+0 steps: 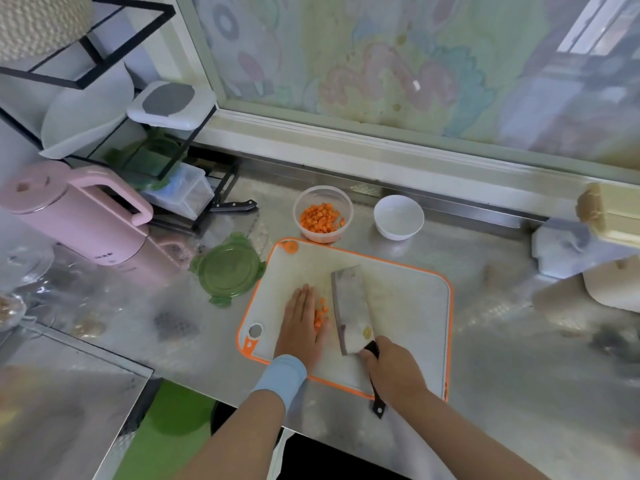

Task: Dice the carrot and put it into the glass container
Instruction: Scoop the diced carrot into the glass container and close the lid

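Observation:
A white cutting board (408, 306) with an orange rim lies on the steel counter. My left hand (301, 327) lies flat on the board with straight fingers, beside a small heap of diced carrot (321, 312). My right hand (394, 370) grips the black handle of a cleaver (351, 308), whose broad blade lies tilted on the other side of the dice. Behind the board stands the round glass container (322, 213), holding several carrot dice. A carrot end piece (291, 247) sits at the board's far left corner.
The green lid (228, 266) lies left of the board. A white bowl (398, 217) stands right of the container. A pink kettle (76, 213) and a black wire rack (166, 161) fill the left; a small knife (235, 205) lies by the rack.

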The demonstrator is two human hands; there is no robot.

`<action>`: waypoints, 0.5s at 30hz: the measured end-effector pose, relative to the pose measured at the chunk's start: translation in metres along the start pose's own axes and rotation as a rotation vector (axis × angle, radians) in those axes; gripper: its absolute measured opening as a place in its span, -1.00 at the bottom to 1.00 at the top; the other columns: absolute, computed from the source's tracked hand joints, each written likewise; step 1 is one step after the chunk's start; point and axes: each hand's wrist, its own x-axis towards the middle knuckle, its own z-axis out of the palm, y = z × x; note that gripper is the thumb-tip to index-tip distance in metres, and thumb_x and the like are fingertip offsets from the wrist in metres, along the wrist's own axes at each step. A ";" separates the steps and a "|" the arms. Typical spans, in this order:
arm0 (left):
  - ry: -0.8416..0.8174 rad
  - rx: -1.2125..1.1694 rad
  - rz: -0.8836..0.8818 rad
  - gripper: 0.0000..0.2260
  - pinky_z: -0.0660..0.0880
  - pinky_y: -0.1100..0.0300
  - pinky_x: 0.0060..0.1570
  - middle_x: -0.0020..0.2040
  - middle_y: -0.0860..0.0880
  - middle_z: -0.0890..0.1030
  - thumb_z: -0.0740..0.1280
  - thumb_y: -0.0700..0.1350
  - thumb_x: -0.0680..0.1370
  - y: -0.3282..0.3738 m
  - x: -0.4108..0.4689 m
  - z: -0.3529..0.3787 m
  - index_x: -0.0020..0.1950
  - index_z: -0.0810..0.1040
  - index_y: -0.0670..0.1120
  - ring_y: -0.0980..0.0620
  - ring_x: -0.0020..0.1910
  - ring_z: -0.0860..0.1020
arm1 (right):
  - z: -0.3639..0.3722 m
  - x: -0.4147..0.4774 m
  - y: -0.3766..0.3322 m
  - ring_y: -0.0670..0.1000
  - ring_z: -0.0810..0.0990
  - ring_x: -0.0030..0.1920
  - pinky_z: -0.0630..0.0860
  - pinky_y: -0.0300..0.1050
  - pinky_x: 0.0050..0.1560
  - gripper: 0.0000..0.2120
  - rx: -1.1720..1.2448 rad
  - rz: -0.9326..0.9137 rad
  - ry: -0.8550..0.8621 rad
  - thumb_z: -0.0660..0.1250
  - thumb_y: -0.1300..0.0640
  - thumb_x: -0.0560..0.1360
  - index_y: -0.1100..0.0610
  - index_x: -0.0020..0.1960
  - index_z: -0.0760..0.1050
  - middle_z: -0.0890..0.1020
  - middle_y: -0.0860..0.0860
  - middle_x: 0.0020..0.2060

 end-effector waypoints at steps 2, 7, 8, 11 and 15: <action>-0.002 0.002 0.009 -0.30 -0.19 0.19 0.49 0.56 0.00 -0.01 -0.03 0.20 0.54 0.002 0.002 0.005 0.57 -0.01 -0.17 0.00 0.56 -0.04 | 0.001 0.003 -0.003 0.04 0.54 -0.09 0.51 -0.05 -0.05 -0.78 -0.029 0.000 -0.036 0.18 -0.08 0.65 0.02 -0.09 0.38 0.56 -0.01 -0.14; 0.032 0.001 0.022 -0.27 -0.26 0.26 0.46 0.54 0.06 -0.13 -0.06 0.27 0.53 0.012 0.006 0.007 0.57 -0.08 -0.13 0.10 0.53 -0.13 | 0.007 0.005 -0.017 0.02 0.49 -0.10 0.38 -0.12 -0.12 -0.75 -0.134 -0.032 -0.114 0.20 -0.06 0.62 -0.01 -0.19 0.31 0.47 -0.07 -0.21; 0.034 0.002 0.027 -0.28 -0.26 0.24 0.47 0.54 0.05 -0.14 -0.06 0.26 0.54 0.013 0.006 0.007 0.57 -0.09 -0.13 0.09 0.54 -0.15 | 0.010 0.004 -0.022 0.02 0.47 -0.09 0.38 -0.13 -0.11 -0.77 -0.140 -0.035 -0.126 0.21 -0.06 0.63 0.01 -0.16 0.34 0.49 -0.05 -0.17; 0.029 0.010 0.052 -0.34 -0.27 0.23 0.47 0.56 0.02 -0.15 -0.08 0.20 0.57 0.013 0.007 0.008 0.57 -0.10 -0.11 0.07 0.54 -0.20 | 0.020 0.004 -0.034 0.02 0.47 -0.09 0.38 -0.13 -0.11 -0.79 -0.098 -0.037 -0.163 0.22 -0.05 0.62 0.01 -0.14 0.34 0.52 0.00 -0.10; 0.042 -0.090 0.067 -0.39 -0.20 0.25 0.48 0.56 0.02 -0.07 -0.04 0.15 0.60 0.010 0.008 0.006 0.57 0.01 -0.14 0.10 0.54 -0.15 | 0.018 0.004 -0.038 -0.02 0.47 -0.20 0.34 -0.19 -0.26 -0.70 -0.013 -0.050 -0.221 0.24 -0.02 0.63 -0.02 -0.24 0.27 0.47 -0.07 -0.24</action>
